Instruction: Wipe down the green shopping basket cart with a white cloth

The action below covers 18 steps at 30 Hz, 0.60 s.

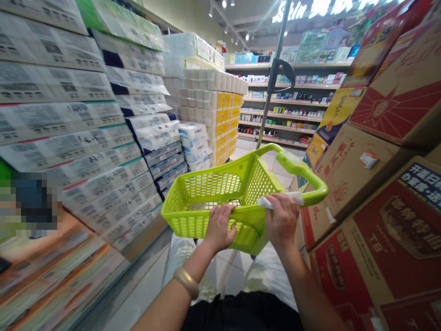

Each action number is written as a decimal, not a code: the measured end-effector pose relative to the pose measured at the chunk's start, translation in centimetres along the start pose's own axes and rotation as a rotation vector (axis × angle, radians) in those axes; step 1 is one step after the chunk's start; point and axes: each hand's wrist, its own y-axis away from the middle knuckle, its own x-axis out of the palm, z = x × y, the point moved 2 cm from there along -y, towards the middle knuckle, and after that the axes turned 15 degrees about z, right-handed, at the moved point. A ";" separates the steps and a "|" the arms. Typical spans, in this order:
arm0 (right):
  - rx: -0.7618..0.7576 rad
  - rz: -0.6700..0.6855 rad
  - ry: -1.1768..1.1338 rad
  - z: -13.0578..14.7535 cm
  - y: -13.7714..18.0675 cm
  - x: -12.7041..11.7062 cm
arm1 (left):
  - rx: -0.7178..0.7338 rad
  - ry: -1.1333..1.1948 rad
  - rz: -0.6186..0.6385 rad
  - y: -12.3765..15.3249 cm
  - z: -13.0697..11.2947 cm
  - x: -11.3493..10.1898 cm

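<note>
Currently, below the basket [246, 184] show your white trouser legs [267, 266], one to each side; what bears its tilted weight is hidden. Your left grip [220, 225] is curled over the near rim, thumb outside, seemingly steadying it, while your right grip [282, 220] presses a white cloth [299, 198] to that rim near the handle [289, 165]. Wiping looks to be the step in hand; carrying on along the handle would call for a firm left hold and cloth wrapped about the bar. Cartons [347, 161] crowd your right elbow, and paper packs [93, 128] wall in the left, so turning room seems tight. Behind the basket rises a grey pole [265, 112], which might catch the handle. Farther off stand stocked shelves [299, 102].
</note>
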 end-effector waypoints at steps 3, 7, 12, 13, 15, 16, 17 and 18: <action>-0.088 0.139 -0.060 3.0 1.0 1.5 | 0.017 0.000 0.012 0.1 0.2 0.0; -0.117 0.129 -0.058 1.9 0.9 0.8 | 0.033 0.005 0.012 0.2 0.2 -0.1; -0.069 -0.058 0.027 -2.6 -0.3 -1.4 | 0.013 -0.005 -0.009 0.1 0.0 0.1; -0.049 -0.075 0.031 -2.7 -0.4 -1.5 | 0.012 -0.006 -0.013 0.1 0.0 0.1; -0.026 -0.066 0.020 -1.9 -0.2 -1.1 | 0.005 -0.006 -0.018 0.1 -0.1 0.2; -0.031 -0.034 0.006 -1.1 0.0 -0.7 | 0.002 -0.006 -0.017 0.1 -0.1 0.1; -0.044 0.007 -0.012 -0.2 0.3 -0.3 | 0.001 -0.005 -0.014 0.1 0.0 0.1; -0.062 0.053 -0.031 0.6 0.6 0.1 | 0.002 -0.002 -0.009 0.1 0.0 0.1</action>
